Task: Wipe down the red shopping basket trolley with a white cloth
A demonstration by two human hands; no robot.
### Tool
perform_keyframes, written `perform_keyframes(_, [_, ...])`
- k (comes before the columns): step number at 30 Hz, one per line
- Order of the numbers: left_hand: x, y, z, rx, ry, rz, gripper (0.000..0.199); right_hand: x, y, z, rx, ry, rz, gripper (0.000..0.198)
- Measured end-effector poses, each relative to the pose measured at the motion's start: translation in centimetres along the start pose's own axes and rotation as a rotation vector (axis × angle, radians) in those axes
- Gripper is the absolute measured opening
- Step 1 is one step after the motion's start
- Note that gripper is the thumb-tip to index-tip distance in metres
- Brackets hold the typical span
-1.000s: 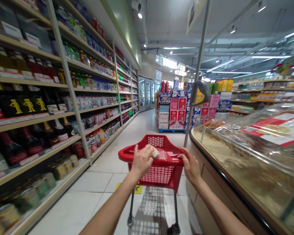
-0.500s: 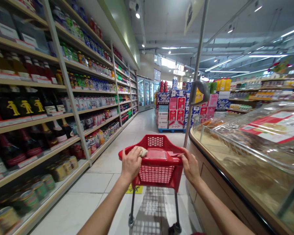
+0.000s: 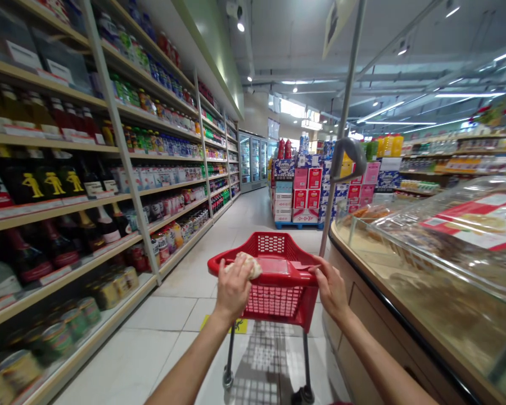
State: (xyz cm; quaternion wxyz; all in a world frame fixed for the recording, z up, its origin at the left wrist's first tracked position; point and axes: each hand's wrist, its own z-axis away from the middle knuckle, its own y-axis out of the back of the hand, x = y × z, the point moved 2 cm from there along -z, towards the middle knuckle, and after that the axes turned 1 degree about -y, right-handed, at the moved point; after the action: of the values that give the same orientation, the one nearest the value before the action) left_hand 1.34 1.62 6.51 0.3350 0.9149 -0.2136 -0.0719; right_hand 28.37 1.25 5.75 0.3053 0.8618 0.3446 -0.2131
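A red shopping cart [image 3: 274, 304] with a plastic mesh basket stands in front of me on the tiled floor. On the left part of its handle, my left hand [image 3: 235, 289] presses down a crumpled whitish cloth [image 3: 249, 265], fingers curled over it. The cloth bulges out past the fingers on the right side. My right hand [image 3: 331, 287] grips the right end of the handle, thumb and fingers closed around it. A clear panel with a pinkish sheet beneath [image 3: 272, 265] lies between the two hands.
Shelves of bottles and cans [image 3: 96, 185] line the left. A glass-edged display counter [image 3: 362, 270] with clear packages curves along the right, beside a metal pole [image 3: 341, 112]. Stacked drink boxes [image 3: 306, 191] stand ahead on a blue pallet, with glass-door fridges [image 3: 253, 157] behind.
My left hand has slid the cloth a little to the right along the handle, and more of the cloth shows. The right hand keeps its hold. The view has shifted slightly.
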Motion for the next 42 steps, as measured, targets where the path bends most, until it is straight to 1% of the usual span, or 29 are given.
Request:
perform_keyframes(2, [-0.1, -0.1, 0.0, -0.029, -0.062, 0.021, 0.042, 0.2, 0.2, -0.1, -0.030, 0.000, -0.039, 0.034])
perform_keyframes(3, [-0.7, 0.0, 0.1, -0.030, -0.042, 0.010, 0.041, 0.3, 0.3, -0.2, -0.043, -0.002, -0.054, 0.035])
perform_keyframes(6, [-2.7, 0.5, 0.4, 0.019, 0.124, -0.060, 0.038, 0.4, 0.6, -0.3, -0.034, -0.015, -0.046, 0.035])
perform_keyframes(7, [-2.8, 0.6, 0.5, 0.031, 0.147, -0.064, 0.038, 0.4, 0.6, -0.4, -0.022, -0.018, -0.033, 0.034])
perform_keyframes(8, [-2.5, 0.5, 0.4, 0.031, 0.133, -0.052, 0.038, 0.5, 0.7, -0.4, -0.014, -0.017, -0.023, 0.034])
perform_keyframes(11, [-0.3, -0.1, 0.2, -0.006, -0.047, 0.042, 0.040, 0.6, 0.7, -0.3, -0.032, -0.017, -0.042, 0.034])
perform_keyframes(12, [0.1, -0.3, 0.1, -0.017, -0.094, 0.063, 0.041, 0.7, 0.7, -0.3, -0.047, -0.018, -0.062, 0.034])
perform_keyframes(13, [0.2, -0.3, 0.1, -0.022, -0.111, 0.070, 0.041, 0.8, 0.8, -0.3, -0.057, -0.019, -0.081, 0.034])
perform_keyframes(14, [-0.1, -0.3, 0.1, -0.018, -0.087, 0.061, 0.040, 0.8, 0.8, -0.2, -0.060, -0.019, -0.096, 0.034])
perform_keyframes(17, [-1.2, -0.3, -0.1, 0.021, 0.098, 0.012, 0.039, 0.6, 0.8, -0.1, -0.042, 0.004, -0.088, 0.033])
perform_keyframes(18, [-0.8, -0.4, -0.2, 0.027, 0.129, 0.014, 0.039, 0.5, 0.8, -0.1, -0.039, 0.014, -0.078, 0.032])
perform_keyframes(19, [0.1, -0.7, -0.5, 0.020, 0.120, 0.032, 0.039, 0.4, 0.7, -0.1, -0.039, 0.020, -0.071, 0.032])
perform_keyframes(20, [1.6, -1.0, -0.9, -0.005, 0.063, 0.066, 0.039, 0.4, 0.7, -0.1, -0.044, 0.024, -0.072, 0.032])
perform_keyframes(22, [4.9, -1.6, -1.7, -0.050, -0.111, 0.129, 0.039, 0.3, 0.6, 0.0, -0.064, 0.024, -0.095, 0.033])
perform_keyframes(23, [6.1, -1.8, -2.1, -0.070, -0.180, 0.155, 0.039, 0.3, 0.6, 0.0, -0.073, 0.024, -0.109, 0.032])
perform_keyframes(24, [6.7, -1.9, -2.4, -0.088, -0.211, 0.171, 0.039, 0.3, 0.6, 0.0, -0.077, 0.025, -0.123, 0.032])
perform_keyframes(25, [6.6, -1.8, -2.6, -0.101, -0.200, 0.176, 0.039, 0.4, 0.7, 0.0, -0.077, 0.028, -0.133, 0.032])
perform_keyframes(26, [6.0, -1.6, -2.8, -0.105, -0.138, 0.166, 0.039, 0.4, 0.7, 0.0, -0.071, 0.032, -0.136, 0.031])
perform_keyframes(29, [3.1, -1.0, -2.8, -0.086, 0.153, 0.099, 0.038, 0.3, 0.8, 0.1, -0.036, 0.049, -0.116, 0.030])
perform_keyframes(30, [2.7, -1.0, -2.8, -0.082, 0.199, 0.089, 0.037, 0.3, 0.8, 0.2, -0.026, 0.052, -0.106, 0.030])
perform_keyframes(31, [3.0, -1.0, -2.8, -0.088, 0.189, 0.093, 0.037, 0.4, 0.9, 0.2, -0.020, 0.053, -0.099, 0.030])
perform_keyframes(32, [3.7, -1.2, -2.8, -0.103, 0.126, 0.111, 0.037, 0.4, 0.9, 0.3, -0.020, 0.051, -0.099, 0.030])
perform_keyframes(34, [5.8, -1.6, -3.0, -0.143, -0.061, 0.163, 0.037, 0.7, 0.9, 0.3, -0.033, 0.049, -0.118, 0.031])
perform_keyframes(35, [6.6, -1.7, -3.1, -0.161, -0.125, 0.181, 0.037, 0.8, 1.0, 0.3, -0.043, 0.049, -0.132, 0.032])
perform_keyframes(36, [7.0, -1.7, -3.2, -0.174, -0.148, 0.188, 0.037, 0.9, 1.0, 0.3, -0.052, 0.050, -0.147, 0.032])
perform_keyframes(37, [7.0, -1.7, -3.4, -0.176, -0.117, 0.180, 0.037, 1.0, 1.1, 0.3, -0.057, 0.050, -0.158, 0.032])
perform_keyframes(40, [5.9, -1.3, -3.8, -0.163, 0.094, 0.120, 0.038, 0.9, 1.1, 0.4, -0.048, 0.043, -0.152, 0.033])
perform_keyframes(41, [5.9, -1.3, -4.0, -0.172, 0.116, 0.113, 0.038, 0.8, 1.1, 0.4, -0.042, 0.041, -0.138, 0.033])
perform_keyframes(42, [6.2, -1.3, -4.2, -0.196, 0.089, 0.121, 0.039, 0.8, 1.2, 0.4, -0.039, 0.040, -0.124, 0.033])
